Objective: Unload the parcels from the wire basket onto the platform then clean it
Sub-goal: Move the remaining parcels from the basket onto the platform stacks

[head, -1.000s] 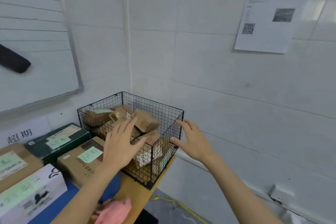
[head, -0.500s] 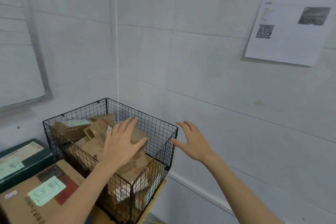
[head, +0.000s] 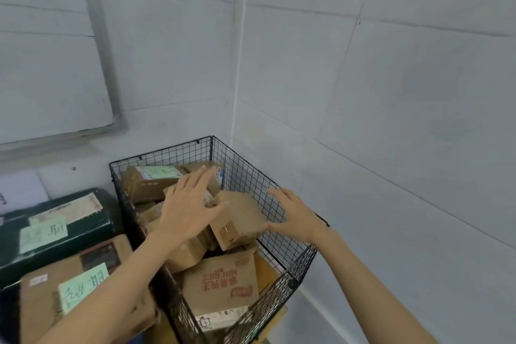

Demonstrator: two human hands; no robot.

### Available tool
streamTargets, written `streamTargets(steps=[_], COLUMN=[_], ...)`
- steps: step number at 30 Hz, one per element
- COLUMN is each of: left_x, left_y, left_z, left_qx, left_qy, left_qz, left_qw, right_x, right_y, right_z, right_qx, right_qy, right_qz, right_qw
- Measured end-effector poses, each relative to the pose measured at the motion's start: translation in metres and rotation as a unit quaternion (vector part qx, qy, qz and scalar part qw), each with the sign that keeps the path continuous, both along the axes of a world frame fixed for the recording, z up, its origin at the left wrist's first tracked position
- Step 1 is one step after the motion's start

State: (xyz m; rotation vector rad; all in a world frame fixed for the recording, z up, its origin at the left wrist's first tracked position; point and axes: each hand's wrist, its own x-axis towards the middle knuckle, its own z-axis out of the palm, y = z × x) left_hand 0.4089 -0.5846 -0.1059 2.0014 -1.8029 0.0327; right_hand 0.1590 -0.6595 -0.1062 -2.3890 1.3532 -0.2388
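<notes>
Right now both hands reach into the black wire basket (head: 245,176), which stands in the lower middle of the frame, in the corner of the white walls. It is full of brown cardboard parcels (head: 150,190). The left hand (head: 190,209) is flat over the pile with straight, spread fingers. The right hand (head: 296,215) is spread too, its thumb at the right edge of a small tilted brown cardboard box (head: 240,218) that lies on top, between the two hands. Neither hand grips it. Lower in the basket lies a bigger brown parcel with red print (head: 220,282). Left of the basket stand a dark green box (head: 55,220) and a brown carton with a pale green label (head: 39,313).
</notes>
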Motion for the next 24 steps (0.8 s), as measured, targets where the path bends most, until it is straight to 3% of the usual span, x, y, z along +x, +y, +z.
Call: streamTargets(steps=[9, 16, 24], left_x=[-0.006, -0.032, -0.039], left_y=[-0.027, -0.043, -0.057], left_z=[-0.026, -0.058, -0.074], left_qx=[0.074, 0.159, 0.176], left_qy=[0.015, 0.033, 0.084], left_qz=[0.036, 0.044, 0.038], left_qw=[0.996, 0.986, 0.980], right_x=[0.033, 0.044, 0.045], right_y=[-0.077, -0.113, -0.133], right_z=[-0.039, -0.066, -0.080], right_qx=[0.101, 0.106, 0.088], right_qy=[0.088, 0.167, 0.143], right_qz=[0.101, 0.202, 0.254], right_qw=[0.986, 0.959, 0.952])
